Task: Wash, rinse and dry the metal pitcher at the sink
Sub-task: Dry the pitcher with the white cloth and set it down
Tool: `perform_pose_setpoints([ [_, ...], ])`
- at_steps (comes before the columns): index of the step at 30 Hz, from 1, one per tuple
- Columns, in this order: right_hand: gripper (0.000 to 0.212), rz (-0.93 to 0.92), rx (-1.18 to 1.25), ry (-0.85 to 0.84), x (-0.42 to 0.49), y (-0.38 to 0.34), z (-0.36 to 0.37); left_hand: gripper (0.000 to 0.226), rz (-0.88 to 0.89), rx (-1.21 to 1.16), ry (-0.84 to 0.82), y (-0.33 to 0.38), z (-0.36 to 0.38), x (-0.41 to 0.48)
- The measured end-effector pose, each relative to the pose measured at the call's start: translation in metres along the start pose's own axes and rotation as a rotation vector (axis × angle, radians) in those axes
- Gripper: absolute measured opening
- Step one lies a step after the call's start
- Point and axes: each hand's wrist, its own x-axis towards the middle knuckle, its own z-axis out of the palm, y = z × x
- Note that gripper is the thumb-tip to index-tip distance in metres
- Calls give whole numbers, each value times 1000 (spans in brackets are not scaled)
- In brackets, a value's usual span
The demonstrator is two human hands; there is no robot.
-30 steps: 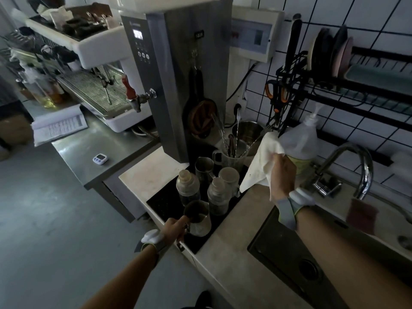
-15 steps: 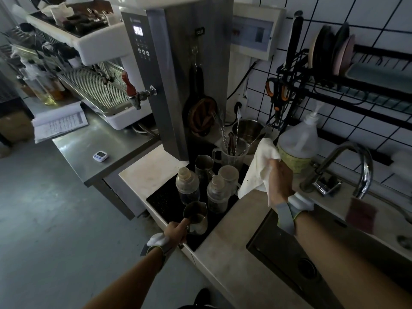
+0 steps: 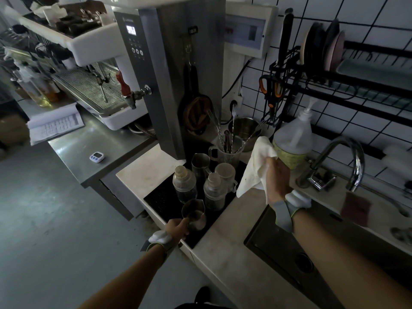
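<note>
A small metal pitcher (image 3: 194,214) stands upright at the near end of a black drain mat (image 3: 162,198) left of the sink. My left hand (image 3: 177,228) grips its handle from the near side. My right hand (image 3: 276,179) is raised over the counter between mat and sink, holding a crumpled white cloth (image 3: 254,168) that hangs down to the left. The dark sink basin (image 3: 278,244) lies lower right, with its chrome faucet (image 3: 350,157) behind.
On the mat stand two plastic shaker bottles (image 3: 185,182), another metal pitcher (image 3: 200,165), a white cup (image 3: 225,172) and a jug of bar spoons (image 3: 227,150). A soap pump bottle (image 3: 293,141) is by the faucet. A tall water boiler (image 3: 178,74) rises behind; a dish rack (image 3: 334,81) is on the wall.
My left hand and the pitcher shifted slightly toward the near edge of the mat. My right hand with the cloth stayed nearly in place.
</note>
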Motion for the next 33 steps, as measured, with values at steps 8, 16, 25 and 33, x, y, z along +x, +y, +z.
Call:
perform_pose_setpoints([
  [8,32,11,-1,9,-3,1,-6,35,49,391,26,13,-19,-1],
  [16,23,-42,25,-29,-4,-6,-24,29,425,244,300,78,-24,-3],
  [25,27,-185,77,-231,18,-29,-58,30,921,-99,-163,259,40,-35],
  [33,42,-309,69,-310,51,-38,-89,28,937,23,-263,328,80,-14],
])
